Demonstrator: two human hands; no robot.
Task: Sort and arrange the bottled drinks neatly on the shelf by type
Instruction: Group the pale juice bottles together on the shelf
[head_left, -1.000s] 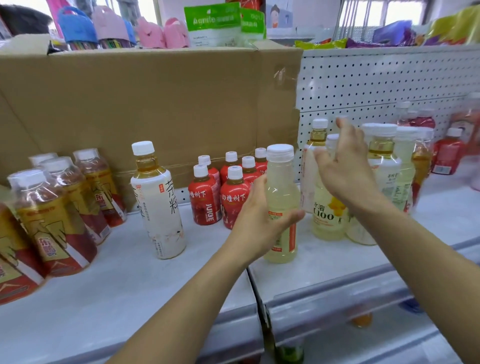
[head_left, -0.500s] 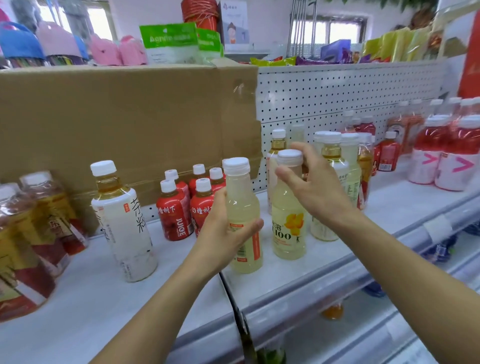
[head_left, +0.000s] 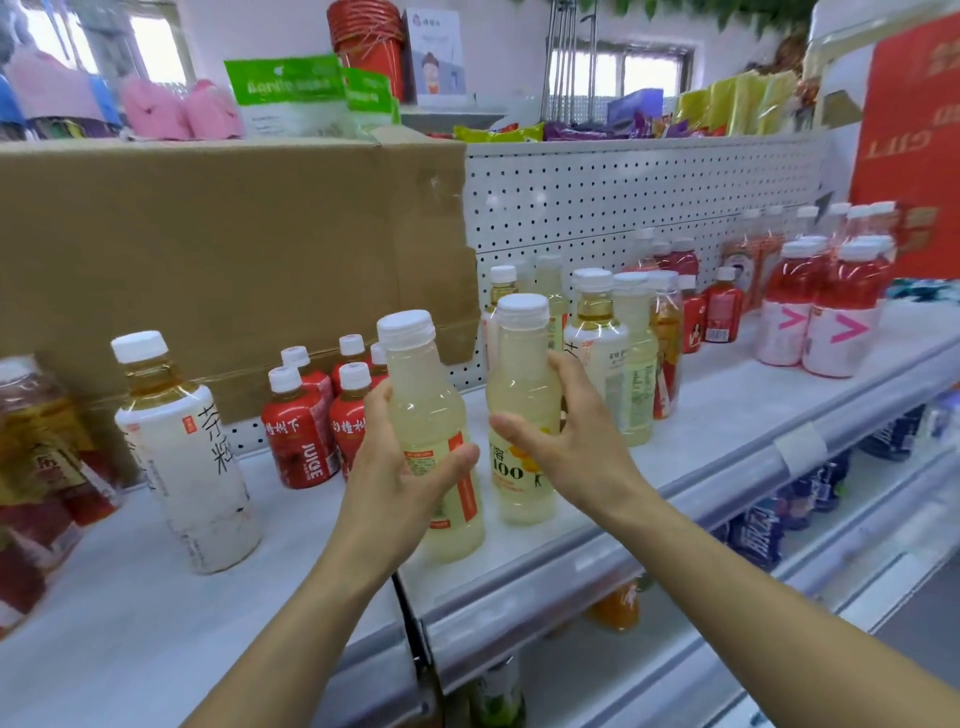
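Note:
On the white shelf (head_left: 737, 410) I hold two pale yellow drink bottles with white caps. My left hand (head_left: 395, 467) grips the one with the orange label (head_left: 431, 415), which stands upright near the shelf's front edge. My right hand (head_left: 566, 431) wraps the body of the "C100" bottle (head_left: 519, 395) just to its right, thumb in front and fingers behind. The two bottles stand side by side, almost touching. Behind them is a mixed cluster of pale and amber bottles (head_left: 618, 353).
A tall white-labelled tea bottle (head_left: 182, 457) and several small red juice bottles (head_left: 306, 421) stand to the left, with brown tea bottles (head_left: 36, 467) at the far left. Red drinks with pink-marked labels (head_left: 831, 312) fill the right. A cardboard box (head_left: 234, 249) and pegboard (head_left: 623, 197) back the shelf.
My right hand has slid from the C100 bottle's cap down to its body. The bottle now stands closer to the one in my left hand. The view has swung right.

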